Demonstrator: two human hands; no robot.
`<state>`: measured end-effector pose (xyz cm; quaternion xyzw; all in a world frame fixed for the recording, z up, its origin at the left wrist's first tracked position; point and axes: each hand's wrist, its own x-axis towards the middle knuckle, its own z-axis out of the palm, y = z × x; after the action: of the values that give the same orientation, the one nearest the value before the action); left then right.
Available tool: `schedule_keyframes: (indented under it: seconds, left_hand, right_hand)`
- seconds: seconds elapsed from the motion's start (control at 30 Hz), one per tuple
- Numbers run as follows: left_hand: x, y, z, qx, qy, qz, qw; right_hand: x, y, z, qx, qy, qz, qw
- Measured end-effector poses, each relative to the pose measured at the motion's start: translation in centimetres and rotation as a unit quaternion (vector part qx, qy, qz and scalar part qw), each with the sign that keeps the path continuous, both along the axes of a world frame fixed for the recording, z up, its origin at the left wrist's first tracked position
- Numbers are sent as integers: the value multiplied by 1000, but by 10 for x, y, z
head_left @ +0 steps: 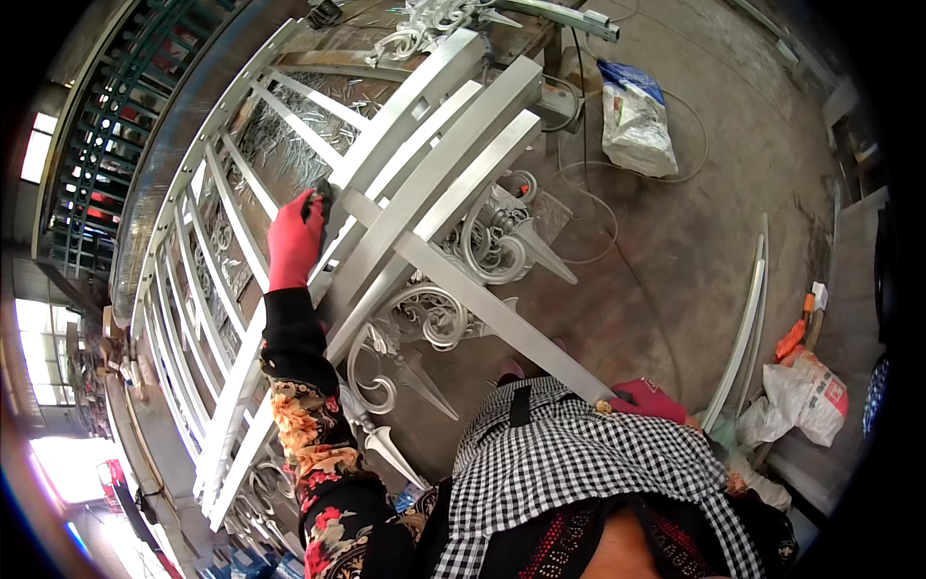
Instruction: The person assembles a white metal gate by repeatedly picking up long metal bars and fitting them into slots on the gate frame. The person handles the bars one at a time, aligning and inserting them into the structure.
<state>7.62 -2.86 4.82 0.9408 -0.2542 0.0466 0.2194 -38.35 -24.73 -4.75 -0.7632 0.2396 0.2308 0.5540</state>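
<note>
My left hand (296, 241), in a pinkish-red glove with dark fingertips, reaches to a large silver metal railing frame (217, 275). Its fingers are curled together at the frame's thick rail, beside a stack of square metal tubes (439, 159). What they hold, if anything, is hidden. A flat silver metal bar (506, 323) runs slantwise from the stack down to my waist. At its near end my right hand (648, 399), in a similar glove, is closed on the bar; its fingers are partly hidden. Silver scroll ornaments with spear points (497, 241) hang below the stack.
Metal offcuts (280, 125) litter the bench under the frame. A white and blue sack (637, 121) stands on the floor beside a looping cable (699, 145). Long metal strips (741, 328) and white bags (801, 400) are at the right. A dark green rack (111, 145) rises far left.
</note>
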Motion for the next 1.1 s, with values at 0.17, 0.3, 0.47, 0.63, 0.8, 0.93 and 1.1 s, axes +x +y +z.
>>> schedule_keyframes:
  seconds: [0.17, 0.3, 0.47, 0.63, 0.8, 0.93, 1.1]
  left_hand:
    - [-7, -19, -20, 54, -22, -5, 998]
    - [4, -14, -53, 36, -95, -116, 988]
    - [5, -13, -59, 47, -85, -119, 988]
    - [12, -8, -60, 10, -54, -138, 989]
    - [9, -11, -52, 19, 9, -101, 995]
    - [6, -12, -45, 4, -15, -145, 989]
    - [12, -2, -58, 68, -58, -166, 982]
  right_hand:
    - [14, 16, 34, -123, 2, -41, 992]
    - [31, 37, 65, -213, -54, -54, 974]
    - [28, 49, 63, -201, -29, -132, 970]
    - [34, 47, 56, -110, 18, -204, 973]
    - [28, 61, 61, -37, 37, -257, 965]
    - [22, 67, 19, -180, -76, -149, 969]
    - [39, 51, 78, -84, 20, -147, 985]
